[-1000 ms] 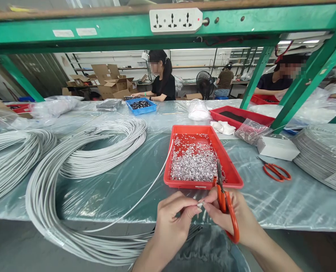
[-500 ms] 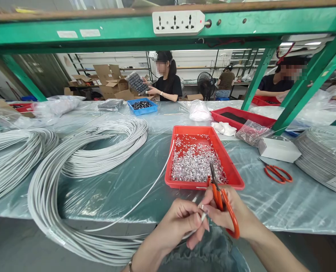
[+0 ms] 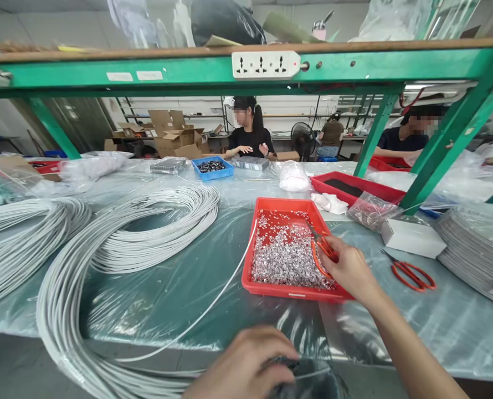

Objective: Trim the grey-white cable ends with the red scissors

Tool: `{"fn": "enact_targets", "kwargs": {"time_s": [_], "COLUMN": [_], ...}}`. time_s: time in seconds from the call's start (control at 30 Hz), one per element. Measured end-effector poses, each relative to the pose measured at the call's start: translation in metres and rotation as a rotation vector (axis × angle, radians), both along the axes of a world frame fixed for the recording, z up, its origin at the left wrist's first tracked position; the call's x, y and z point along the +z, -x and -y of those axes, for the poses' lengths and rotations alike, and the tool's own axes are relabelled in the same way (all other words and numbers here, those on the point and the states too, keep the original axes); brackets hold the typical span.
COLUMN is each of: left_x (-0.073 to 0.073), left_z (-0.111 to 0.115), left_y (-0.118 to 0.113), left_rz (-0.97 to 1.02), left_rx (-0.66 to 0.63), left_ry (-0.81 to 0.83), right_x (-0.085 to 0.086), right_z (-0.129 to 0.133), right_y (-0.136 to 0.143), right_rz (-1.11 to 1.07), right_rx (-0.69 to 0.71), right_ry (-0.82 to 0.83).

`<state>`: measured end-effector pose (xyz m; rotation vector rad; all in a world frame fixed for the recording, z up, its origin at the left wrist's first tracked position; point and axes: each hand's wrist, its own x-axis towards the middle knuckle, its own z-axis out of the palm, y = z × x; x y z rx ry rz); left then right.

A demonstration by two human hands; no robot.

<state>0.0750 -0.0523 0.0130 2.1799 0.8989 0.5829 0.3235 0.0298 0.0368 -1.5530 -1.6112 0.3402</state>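
My right hand (image 3: 346, 266) is closed around scissors with orange handles (image 3: 328, 249), held over the right side of a red tray (image 3: 271, 289). Small shiny silver pieces (image 3: 286, 260) cover much of the tray's floor, and the scissor tips point toward its far side. Low in front of me, my left hand (image 3: 250, 360) is smeared by motion, its fingers bent over dark cloth. A thin pale strand shows just right of its fingers; whether they grip it is unclear. Left of the hand lies a large coil of white-grey cable (image 3: 63, 310).
More cable coils (image 3: 34, 238) lie at the left. A second pair of orange scissors (image 3: 412, 275) rests at the right near a white box (image 3: 412, 237). Across the table a person (image 3: 250, 133) sits behind a blue tray (image 3: 213, 173). A green shelf frame (image 3: 180, 77) spans overhead.
My hands have separated. The right moved up and forward over the red tray with the scissors; the left dropped toward my lap. Across the table, the person has put down the package they held.
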Motion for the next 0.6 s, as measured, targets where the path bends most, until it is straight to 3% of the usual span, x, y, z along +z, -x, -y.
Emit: {"fn": "enact_targets", "kwargs": {"time_s": [0.13,0.2,0.27,0.33,0.5,0.6], "left_x": [-0.009,-0.019,-0.024,-0.019,0.016,0.027], "left_z": [-0.033,-0.047,-0.054,-0.051,-0.028,-0.020], "left_y": [0.034,0.043,0.043,0.034,-0.009,-0.038], "left_rz": [0.067,0.056,0.057,0.123,0.493,0.811], "left_rx": [0.615,0.712,0.657,0.583,0.385,0.186], "left_ry": [-0.229,-0.210,-0.077,0.012,0.105,0.359], "right_x": [-0.020,-0.030,-0.037,-0.037,-0.025,-0.019], "right_z": [-0.003,-0.002,-0.001,0.004,0.022,0.033], "right_y": [-0.013,-0.016,-0.018,-0.019,-0.021,-0.021], "right_rz": [0.020,-0.004,-0.042,-0.076,-0.361,-0.554], "right_rx": [0.065,0.120,0.162,0.200,0.285,0.295], "right_ry": [0.041,0.050,0.058,0.069,0.107,0.146]}}
